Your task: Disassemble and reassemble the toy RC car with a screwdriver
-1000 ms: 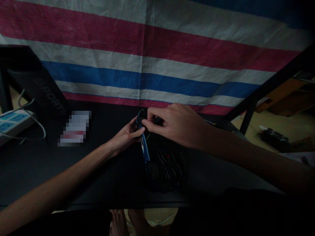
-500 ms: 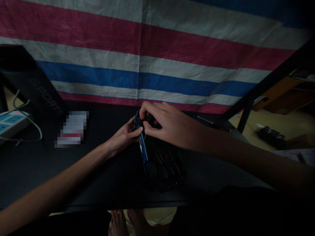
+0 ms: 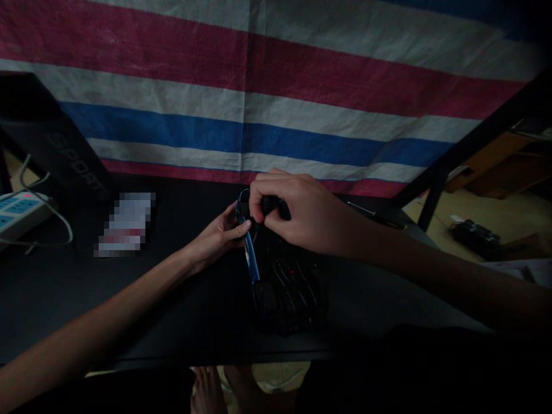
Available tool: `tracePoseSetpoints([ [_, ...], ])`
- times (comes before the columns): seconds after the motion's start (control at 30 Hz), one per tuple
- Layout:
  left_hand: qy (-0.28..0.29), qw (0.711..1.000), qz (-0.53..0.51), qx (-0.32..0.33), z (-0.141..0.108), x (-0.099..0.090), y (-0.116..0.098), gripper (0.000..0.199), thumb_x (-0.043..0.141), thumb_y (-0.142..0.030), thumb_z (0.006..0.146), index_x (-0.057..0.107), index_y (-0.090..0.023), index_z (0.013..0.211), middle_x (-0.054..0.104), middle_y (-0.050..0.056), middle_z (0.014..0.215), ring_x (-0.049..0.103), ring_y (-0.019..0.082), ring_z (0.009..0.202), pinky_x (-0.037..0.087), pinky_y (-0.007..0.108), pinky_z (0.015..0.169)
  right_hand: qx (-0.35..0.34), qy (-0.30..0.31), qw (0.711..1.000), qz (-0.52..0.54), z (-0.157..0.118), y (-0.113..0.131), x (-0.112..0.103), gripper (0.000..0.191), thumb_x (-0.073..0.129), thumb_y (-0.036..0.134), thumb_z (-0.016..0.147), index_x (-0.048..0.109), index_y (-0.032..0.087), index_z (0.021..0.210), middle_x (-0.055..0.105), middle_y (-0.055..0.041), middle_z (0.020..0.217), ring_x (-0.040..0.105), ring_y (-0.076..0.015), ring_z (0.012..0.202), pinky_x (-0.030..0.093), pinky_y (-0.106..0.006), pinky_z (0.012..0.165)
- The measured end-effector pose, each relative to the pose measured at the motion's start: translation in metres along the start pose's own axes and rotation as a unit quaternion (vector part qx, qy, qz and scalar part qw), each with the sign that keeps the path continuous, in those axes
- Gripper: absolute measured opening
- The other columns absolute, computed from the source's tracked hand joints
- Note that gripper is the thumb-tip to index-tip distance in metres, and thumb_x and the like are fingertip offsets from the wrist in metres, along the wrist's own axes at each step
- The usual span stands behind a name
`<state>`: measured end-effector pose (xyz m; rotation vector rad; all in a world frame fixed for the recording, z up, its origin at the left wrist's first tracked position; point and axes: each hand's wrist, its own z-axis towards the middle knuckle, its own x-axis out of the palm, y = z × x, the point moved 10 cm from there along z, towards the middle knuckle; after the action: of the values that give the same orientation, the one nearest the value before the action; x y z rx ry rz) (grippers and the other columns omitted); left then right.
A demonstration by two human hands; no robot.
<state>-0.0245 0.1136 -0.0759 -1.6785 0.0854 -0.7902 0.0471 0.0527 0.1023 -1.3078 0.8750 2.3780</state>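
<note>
An upturned toy car (image 3: 251,259) with a blue side and a black underside lies on the dark table, its far end pointing away from me. My left hand (image 3: 224,229) grips its far left edge, thumb on the blue side near a black wheel (image 3: 244,210). Over the car's far end, my right hand (image 3: 293,210) is closed in a pinch. What its fingertips hold, if anything, is hidden in the dark. Another wheel (image 3: 266,296) shows at the near left corner, and a small red spot (image 3: 292,271) is visible on the underside.
A screwdriver (image 3: 375,217) lies beyond my right forearm. On the left are a pixelated pale item (image 3: 125,224), a white power strip (image 3: 21,210) with a cable and a dark box marked SPORT (image 3: 71,152). A striped sheet (image 3: 241,109) hangs behind the table.
My right hand has moved slightly right, away from the wheel by my left thumb. The left hand keeps its hold, and the car stays in place.
</note>
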Motion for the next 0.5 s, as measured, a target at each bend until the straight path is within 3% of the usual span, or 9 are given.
tracePoseSetpoints([
  [0.23,0.021,1.0,-0.006,0.008,0.001,0.002,0.0,0.057,0.088,-0.022,0.08,0.064,-0.026,0.132,0.075,0.003,0.098,0.069,0.018,0.091,0.054,0.033,0.085,0.059,0.006,0.975,0.213,0.001,-0.012,0.014,0.034,0.04,0.001,0.063,0.058,0.019,0.085,0.059,0.0051,0.068,0.059,-0.0122,0.068,0.042,-0.027,0.067],
  [0.33,0.02,1.0,-0.001,0.009,0.0,0.003,-0.002,0.062,0.088,-0.021,0.08,0.062,-0.027,0.137,0.076,0.003,0.095,0.07,0.019,0.089,0.054,0.034,0.087,0.07,0.031,0.955,0.285,0.0,-0.016,0.021,0.031,0.039,0.003,0.058,0.056,0.02,0.077,0.056,0.0077,0.057,0.057,-0.0108,0.059,0.044,-0.027,0.067],
  [0.43,0.014,1.0,0.009,-0.001,-0.001,0.004,-0.002,0.07,0.085,-0.021,0.084,0.055,-0.03,0.146,0.076,0.004,0.105,0.07,0.019,0.092,0.054,0.034,0.089,0.079,0.043,0.941,0.325,-0.003,-0.022,0.025,0.027,0.039,0.004,0.054,0.054,0.021,0.069,0.058,0.0066,0.055,0.055,-0.0104,0.055,0.045,-0.028,0.067],
  [0.5,0.01,1.0,0.013,-0.01,-0.002,0.005,-0.002,0.072,0.082,-0.021,0.087,0.051,-0.032,0.15,0.074,0.007,0.12,0.07,0.02,0.101,0.055,0.035,0.092,0.101,0.014,0.933,0.345,-0.006,-0.032,0.022,0.028,0.04,0.004,0.054,0.054,0.021,0.071,0.056,0.0061,0.057,0.057,-0.012,0.06,0.047,-0.03,0.072],
])
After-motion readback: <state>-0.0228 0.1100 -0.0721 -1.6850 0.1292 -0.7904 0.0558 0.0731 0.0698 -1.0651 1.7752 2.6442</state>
